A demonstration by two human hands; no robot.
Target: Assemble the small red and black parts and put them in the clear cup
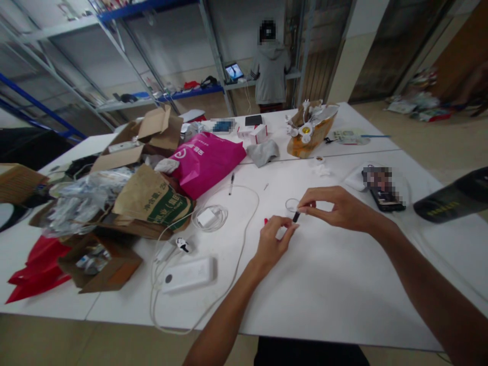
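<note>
Small, black, rod-shaped piece [296,217]: lower end pinched in left hand [271,243], upper end in right hand [339,207].

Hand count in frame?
2. The left hand and right hand of the wearer are over the table, fingertips meeting at a small black piece. The hands of the person in the grey hooded top are hidden.

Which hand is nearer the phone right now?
The right hand, with fingertips at the far end of the small black piece; the left hand, at its near end, is farther from the phone.
</note>
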